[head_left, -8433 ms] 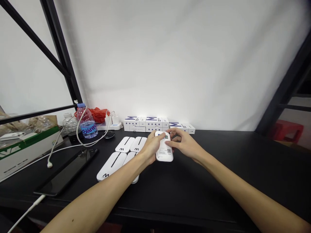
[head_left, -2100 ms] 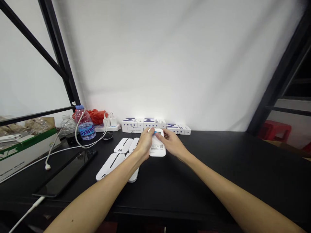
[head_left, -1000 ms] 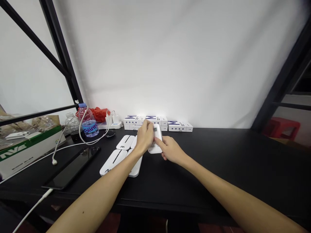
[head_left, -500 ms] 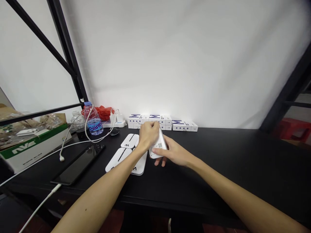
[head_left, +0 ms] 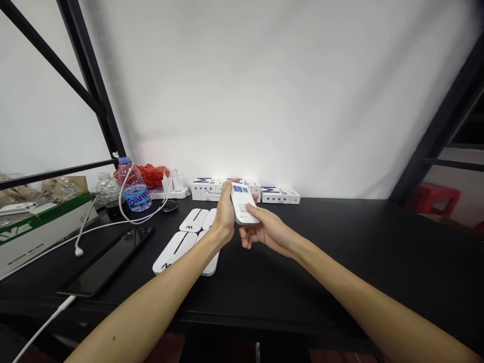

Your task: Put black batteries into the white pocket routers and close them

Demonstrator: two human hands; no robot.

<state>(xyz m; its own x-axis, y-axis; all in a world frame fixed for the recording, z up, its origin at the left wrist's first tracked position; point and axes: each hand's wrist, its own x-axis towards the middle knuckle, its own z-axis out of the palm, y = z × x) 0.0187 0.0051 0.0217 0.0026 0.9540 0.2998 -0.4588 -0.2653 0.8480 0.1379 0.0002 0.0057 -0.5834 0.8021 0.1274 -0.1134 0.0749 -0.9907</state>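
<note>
A white pocket-sized device (head_left: 242, 204) with a blue-marked label and printed codes on its back is held up above the black table (head_left: 333, 257). My left hand (head_left: 225, 214) grips its left edge, and my right hand (head_left: 264, 229) holds its lower end between thumb and fingers. Next to my left wrist lie several similar white devices with a black stripe and an M mark, such as one (head_left: 194, 220) and another (head_left: 174, 251). My left forearm hides part of them.
Several white boxes with purple M marks (head_left: 203, 189) line the wall behind the hands. On the left are bottles (head_left: 135, 194), a power strip with white cables (head_left: 170, 193), a black tablet or phone (head_left: 106, 261), and a green-and-white cardboard box (head_left: 41, 227).
The white device has risen off the table and now stands tilted between my hands, its label facing me. My right hand has moved under its lower end.
</note>
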